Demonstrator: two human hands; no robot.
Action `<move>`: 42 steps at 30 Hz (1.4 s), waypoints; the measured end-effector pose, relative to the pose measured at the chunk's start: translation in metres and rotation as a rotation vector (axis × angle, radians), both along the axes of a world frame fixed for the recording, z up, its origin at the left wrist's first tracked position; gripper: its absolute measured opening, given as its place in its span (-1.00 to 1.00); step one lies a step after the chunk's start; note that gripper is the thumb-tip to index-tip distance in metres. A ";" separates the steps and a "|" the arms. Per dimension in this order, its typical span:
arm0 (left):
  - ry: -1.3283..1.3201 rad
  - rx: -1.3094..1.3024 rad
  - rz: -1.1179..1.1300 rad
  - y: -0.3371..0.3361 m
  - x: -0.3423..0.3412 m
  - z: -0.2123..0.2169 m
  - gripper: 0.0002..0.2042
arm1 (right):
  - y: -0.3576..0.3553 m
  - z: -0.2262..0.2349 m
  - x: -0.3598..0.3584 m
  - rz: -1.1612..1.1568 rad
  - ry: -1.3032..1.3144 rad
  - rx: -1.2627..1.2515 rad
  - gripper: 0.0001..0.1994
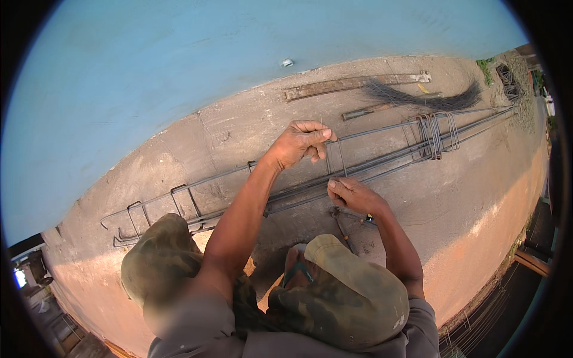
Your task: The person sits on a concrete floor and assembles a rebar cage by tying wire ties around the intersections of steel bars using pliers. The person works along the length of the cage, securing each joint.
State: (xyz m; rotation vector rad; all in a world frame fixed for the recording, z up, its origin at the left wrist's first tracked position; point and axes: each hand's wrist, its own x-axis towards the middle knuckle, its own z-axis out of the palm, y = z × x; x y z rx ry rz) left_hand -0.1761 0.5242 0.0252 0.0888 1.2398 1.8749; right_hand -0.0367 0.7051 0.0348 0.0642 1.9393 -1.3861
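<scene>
Long steel rebars [370, 169] run across the ground from lower left to upper right in front of me. Between my hands a rectangular stirrup [343, 156] stands on the bars. My left hand [301, 143] is pinched at its far side, with a thin wire showing above the fingertips. At the stirrup's near side my right hand [353, 194] is closed, fingers curled on its lower end; the palm side is hidden. Close below that hand lie pincers [341, 225] with open handles. More stirrups [185, 200] are spaced along the bars at left.
A cluster of stirrups [433, 137] hangs on the bars at right. Beyond it lie a bundle of dark tie wire [424, 96], a wooden plank [358, 86] and a rod-like tool [358, 113]. A blue wall [239, 48] borders the far side. My knees are close to the bars.
</scene>
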 end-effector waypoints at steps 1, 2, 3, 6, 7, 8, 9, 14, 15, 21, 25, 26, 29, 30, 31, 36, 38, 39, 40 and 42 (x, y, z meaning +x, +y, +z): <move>-0.052 0.041 0.046 -0.002 0.001 0.001 -0.81 | 0.001 0.001 0.001 0.005 -0.050 -0.045 -0.43; -0.081 0.064 0.058 -0.003 0.003 0.000 -0.81 | 0.000 0.002 0.000 0.008 -0.100 -0.089 -0.43; -0.109 0.088 0.069 -0.004 0.004 -0.003 -0.81 | -0.001 0.003 -0.002 -0.016 -0.172 -0.138 -0.44; -0.211 0.158 0.184 0.004 0.014 -0.009 -0.79 | -0.009 0.013 0.005 -0.209 -0.315 -0.258 -0.52; -0.240 0.184 0.232 0.008 0.015 -0.010 -0.78 | -0.013 0.017 0.006 -0.343 -0.290 -0.283 -0.56; -0.207 0.139 0.294 0.011 0.015 -0.012 -0.78 | -0.014 0.023 0.002 -0.473 -0.252 -0.302 -0.60; -0.175 0.093 0.354 0.013 0.016 -0.014 -0.78 | -0.012 0.030 -0.003 -0.515 -0.155 -0.239 -0.66; -0.064 -0.025 0.391 0.023 0.002 0.016 -0.79 | 0.045 0.037 -0.024 -0.380 0.721 0.479 -0.86; -0.029 0.006 0.385 0.028 -0.001 0.027 -0.79 | 0.054 0.038 -0.031 -0.282 0.770 0.587 -0.85; -0.077 0.173 0.294 0.041 -0.013 0.040 -0.78 | 0.020 0.157 -0.029 -0.299 0.274 0.213 -0.87; -0.036 0.218 0.216 0.047 -0.007 0.093 -0.78 | 0.029 0.209 -0.019 -0.605 0.531 0.613 -0.87; 0.046 0.214 0.169 0.051 0.000 0.107 -0.78 | 0.052 0.198 -0.004 -0.467 0.629 0.754 -0.87; 0.263 0.159 0.089 0.049 -0.004 0.131 -0.76 | 0.018 0.209 -0.002 -0.301 0.220 0.722 -0.89; 0.261 0.112 0.052 0.048 -0.013 0.121 -0.76 | 0.000 0.209 -0.007 -0.288 -0.018 0.626 -0.89; 0.243 0.076 0.011 0.049 -0.019 0.107 -0.76 | -0.005 0.199 -0.004 -0.285 0.075 0.633 -0.90; 0.407 -0.216 -0.178 0.053 -0.012 0.028 -0.69 | 0.032 0.078 0.044 -0.515 0.034 0.432 -0.89; 0.513 -0.434 -0.093 0.053 -0.005 0.005 -0.61 | 0.052 0.032 0.068 -0.486 0.140 0.414 -0.89; 0.539 -0.554 -0.121 0.046 -0.011 -0.014 -0.58 | 0.058 0.005 0.071 -0.458 0.200 0.369 -0.89; 0.561 -0.647 -0.161 0.046 -0.015 -0.032 -0.55 | 0.060 -0.013 0.078 -0.479 0.184 0.463 -0.88; 0.585 -0.745 -0.223 0.046 -0.019 -0.049 -0.52 | 0.044 -0.053 0.080 -0.504 0.159 0.614 -0.85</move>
